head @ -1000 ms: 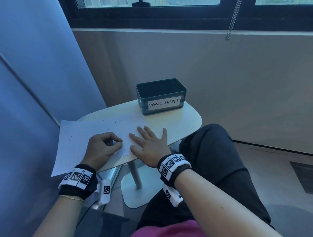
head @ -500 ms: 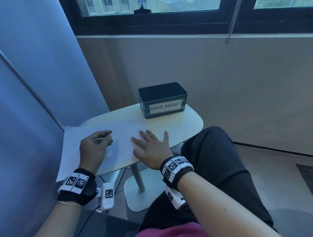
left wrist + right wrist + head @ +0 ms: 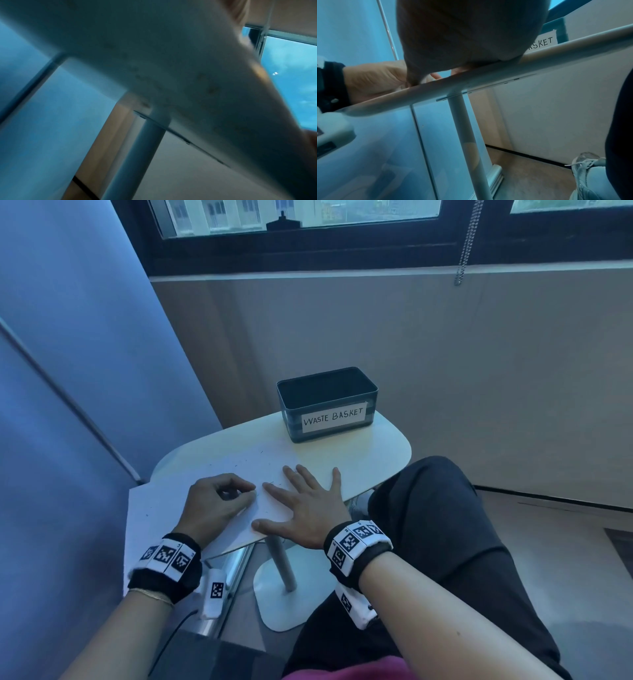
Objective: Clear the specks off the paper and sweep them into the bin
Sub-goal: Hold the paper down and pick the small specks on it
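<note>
Two hands are on the paper point(image 3: 171, 508), and I judge I'm at the gathering step: specks point(image 3: 246, 462) are scattered over the sheet, none visibly in the bin yet. My right hand point(image 3: 305, 510) lies flat, fingers spread and straight, grip wide, pinning the sheet's right part to the table point(image 3: 373, 460). My left hand point(image 3: 214, 505) sits at nine o'clock from it, just beside it, fingers curled with thumb and forefinger closed together on the sheet. Whether that grip pinches a speck, a fold of paper or nothing, I cannot tell; the left wrist view is blurred and shows mostly the sheet's underside.

The paper overhangs the table's near-left edge toward seven o'clock. Faint dark specks lie toward twelve o'clock of my fingers, between them and the waste basket point(image 3: 327, 405), which stands upright and open at the table's far end, roughly one o'clock from my right hand, clear of the sheet.

Next, I'd guess, comes brushing the specks together, then tilting or sliding the sheet toward the basket's rim. That calls for a light touch; a quick flick could scatter them onto the table.
</note>
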